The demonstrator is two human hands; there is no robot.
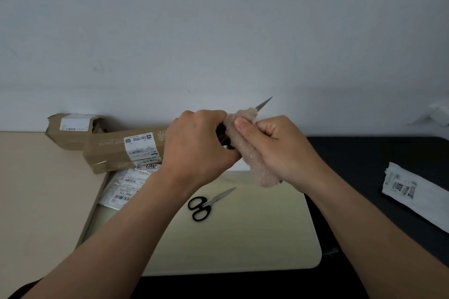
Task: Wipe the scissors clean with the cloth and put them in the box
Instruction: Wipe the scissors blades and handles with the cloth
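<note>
My left hand [196, 145] grips the dark handle of a pair of scissors held up above the table. Their metal blade tip [264, 102] pokes out to the upper right. My right hand [279, 150] pinches a fluffy beige cloth [252, 153] wrapped round the blades, thumb on top. A second pair of scissors with black handles [206, 202] lies shut on the pale mat [255, 238] below my hands. A long cardboard box [121, 150] lies at the left behind my left hand, with a smaller torn-open box [70, 132] behind it.
Several white labelled mailer bags [124, 187] lie in a heap under the long box. Another white mailer [413, 192] rests on the black surface at the right. A wall stands close behind the table.
</note>
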